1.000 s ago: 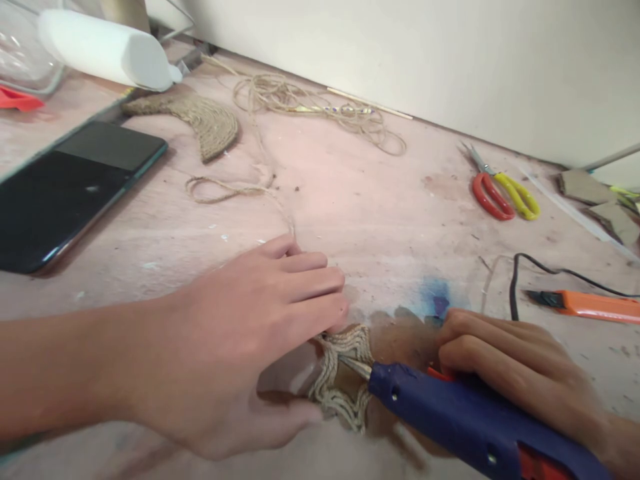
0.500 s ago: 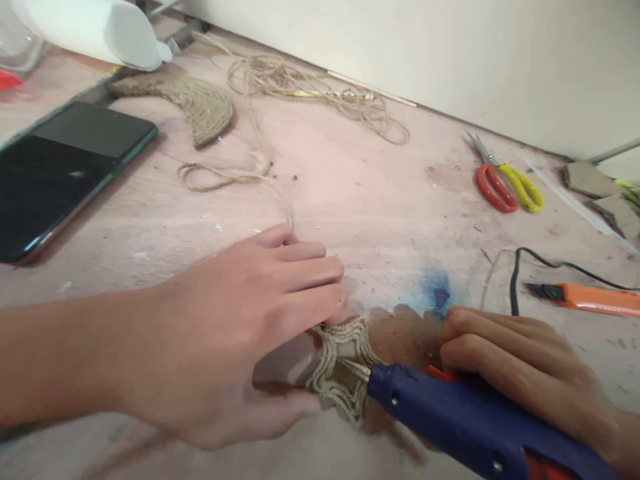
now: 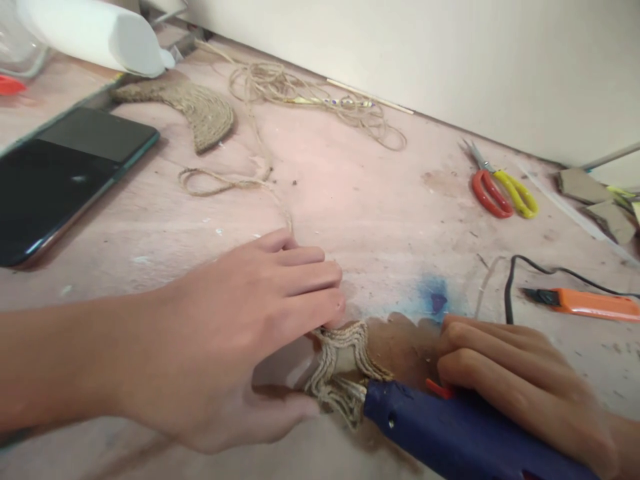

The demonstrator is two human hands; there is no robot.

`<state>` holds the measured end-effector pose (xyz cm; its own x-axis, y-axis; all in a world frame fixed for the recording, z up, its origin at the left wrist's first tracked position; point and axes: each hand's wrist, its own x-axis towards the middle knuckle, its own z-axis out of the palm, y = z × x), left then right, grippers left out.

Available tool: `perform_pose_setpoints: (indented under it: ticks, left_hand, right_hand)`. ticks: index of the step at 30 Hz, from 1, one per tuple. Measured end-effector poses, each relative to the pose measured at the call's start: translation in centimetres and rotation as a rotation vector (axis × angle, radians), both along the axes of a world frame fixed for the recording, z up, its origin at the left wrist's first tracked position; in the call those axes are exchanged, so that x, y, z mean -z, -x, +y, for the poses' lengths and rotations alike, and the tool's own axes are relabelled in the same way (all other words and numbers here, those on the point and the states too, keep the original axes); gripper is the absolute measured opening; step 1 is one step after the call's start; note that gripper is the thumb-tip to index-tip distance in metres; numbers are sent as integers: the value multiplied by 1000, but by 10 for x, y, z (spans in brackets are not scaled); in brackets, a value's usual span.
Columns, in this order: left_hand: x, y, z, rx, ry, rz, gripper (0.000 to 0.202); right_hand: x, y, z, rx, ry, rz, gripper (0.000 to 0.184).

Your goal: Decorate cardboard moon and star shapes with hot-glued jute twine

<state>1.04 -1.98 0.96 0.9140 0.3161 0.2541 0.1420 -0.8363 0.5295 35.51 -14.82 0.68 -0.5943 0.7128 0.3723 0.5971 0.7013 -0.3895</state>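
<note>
A blue hot glue gun is in my right hand, whose fingers are wrapped round it near a red trigger. Its metal nozzle rests at the lower part of a small star-shaped piece edged in rows of jute twine. My left hand lies to the left of this piece, its fingers bent down on the table and its thumb held apart at the lower left edge. Jute twine runs in under the left fingers, which pin it; their tips are hidden.
Behind lie a twine tangle and a twine-covered crescent. A phone and white bottle are at left. Scissors, an orange cutter, a black cord and cardboard scraps are at right.
The glue gun's nozzle has moved down and slightly left, from the middle of the star-shaped piece to its lower part. My left hand stays in place; the view has shifted slightly.
</note>
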Motion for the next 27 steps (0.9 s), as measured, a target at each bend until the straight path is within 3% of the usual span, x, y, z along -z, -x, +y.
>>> perform_pose_setpoints:
  ticks: [18, 27]
  left_hand:
    - [-7, 0, 0, 10, 4, 2, 40]
    - [3, 0, 4, 43, 24, -15, 39]
  right_hand:
    - [-1, 0, 1, -6, -1, -21, 34]
    - [-7, -4, 1, 7, 0, -39, 37]
